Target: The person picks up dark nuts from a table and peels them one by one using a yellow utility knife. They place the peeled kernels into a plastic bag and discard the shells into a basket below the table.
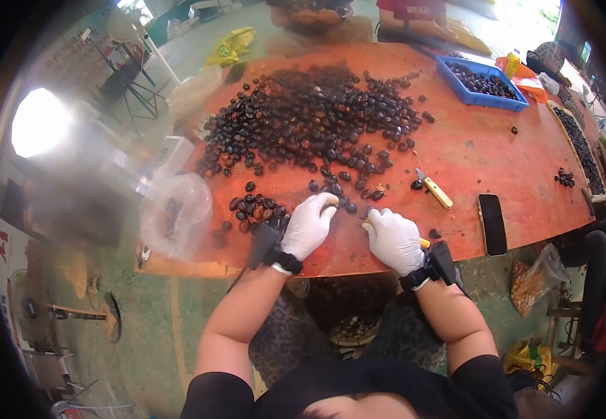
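Observation:
My left hand [308, 229], in a white glove, is closed with thumb and fingertips pinched together beside a few dark, glossy nuts [336, 188]. Whatever lies inside the pinch is hidden. My right hand [395, 241], also gloved, is wrapped around a small knife whose yellow handle end [425, 243] sticks out by the wrist; its blade is hard to make out near the fingertips. A small group of nuts [254, 208] lies left of my left hand. Beyond both hands spreads a large heap of dark nuts [317, 112] on the red table [456, 160].
Right of my hands lie another knife [434, 188] with a pale yellow handle and a phone [492, 225]. A blue tray [523, 105] of nuts stands at the far right. Clear plastic [177, 209] sits at the left edge. Other people sit across the table and at right.

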### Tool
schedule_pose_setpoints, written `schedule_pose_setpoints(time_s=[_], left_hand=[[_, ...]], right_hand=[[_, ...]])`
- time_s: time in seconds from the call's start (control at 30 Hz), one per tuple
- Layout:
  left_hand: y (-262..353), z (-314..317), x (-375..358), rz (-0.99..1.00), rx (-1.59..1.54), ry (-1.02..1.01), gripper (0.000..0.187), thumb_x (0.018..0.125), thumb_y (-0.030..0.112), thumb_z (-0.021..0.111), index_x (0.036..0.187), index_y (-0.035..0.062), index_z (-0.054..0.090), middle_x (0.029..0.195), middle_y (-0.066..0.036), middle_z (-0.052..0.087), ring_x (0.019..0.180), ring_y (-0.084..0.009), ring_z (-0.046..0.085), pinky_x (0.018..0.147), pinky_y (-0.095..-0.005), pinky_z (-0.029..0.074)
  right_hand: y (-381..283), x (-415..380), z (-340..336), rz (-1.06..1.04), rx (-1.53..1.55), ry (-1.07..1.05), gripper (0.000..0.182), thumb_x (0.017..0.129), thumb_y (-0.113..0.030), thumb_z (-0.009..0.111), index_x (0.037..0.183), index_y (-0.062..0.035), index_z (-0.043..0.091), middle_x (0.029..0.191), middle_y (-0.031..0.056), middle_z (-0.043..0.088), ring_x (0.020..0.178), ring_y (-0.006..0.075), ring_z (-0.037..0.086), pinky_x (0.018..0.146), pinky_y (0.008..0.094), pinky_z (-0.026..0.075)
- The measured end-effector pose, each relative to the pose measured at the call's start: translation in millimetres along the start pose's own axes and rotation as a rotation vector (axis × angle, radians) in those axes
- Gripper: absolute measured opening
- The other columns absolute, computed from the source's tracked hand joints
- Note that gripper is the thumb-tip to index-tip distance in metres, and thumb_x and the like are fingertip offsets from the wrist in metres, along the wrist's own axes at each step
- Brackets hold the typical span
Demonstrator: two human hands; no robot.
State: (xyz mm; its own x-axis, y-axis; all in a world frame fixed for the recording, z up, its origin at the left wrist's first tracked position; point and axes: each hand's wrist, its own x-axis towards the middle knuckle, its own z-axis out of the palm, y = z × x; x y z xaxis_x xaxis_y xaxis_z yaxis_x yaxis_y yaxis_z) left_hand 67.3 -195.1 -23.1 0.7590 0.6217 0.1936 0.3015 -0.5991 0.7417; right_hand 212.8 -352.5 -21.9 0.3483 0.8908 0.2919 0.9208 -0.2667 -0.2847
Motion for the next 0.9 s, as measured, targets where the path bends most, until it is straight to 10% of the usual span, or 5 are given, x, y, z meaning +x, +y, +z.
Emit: schedule_pose_setpoints(time_s=[0.1,0.9], left_hand=[[-4,-7,-17,-0.308,-0.344,-0.2,0.028,0.09,0.006,0.068,0.118,0.0028,0.068,0.109,-0.012,0.068,0.093,-0.0225,0.069,0.084,-0.0317,0.053],[1,-4,-38,-0.058,-0.014,-0.108,0.022,0.082,0.007,0.074,0.1,-0.0022,0.065,0.1,-0.019,0.063,0.094,-0.0379,0.064,0.082,-0.0433,0.051]], right_hand=[[-2,-1,2,-0.012,0.007,0.007,0.019,0.092,-0.028,0.063,0.09,-0.0089,0.059,0.079,0.013,0.063,0.071,0.0322,0.067,0.057,0.0446,0.053],[-22,-1,7,-0.202,-0.156,-0.085,0.014,0.091,-0.025,0.062,0.092,-0.0109,0.058,0.082,0.0084,0.061,0.071,0.0247,0.068,0.055,0.0387,0.053]])
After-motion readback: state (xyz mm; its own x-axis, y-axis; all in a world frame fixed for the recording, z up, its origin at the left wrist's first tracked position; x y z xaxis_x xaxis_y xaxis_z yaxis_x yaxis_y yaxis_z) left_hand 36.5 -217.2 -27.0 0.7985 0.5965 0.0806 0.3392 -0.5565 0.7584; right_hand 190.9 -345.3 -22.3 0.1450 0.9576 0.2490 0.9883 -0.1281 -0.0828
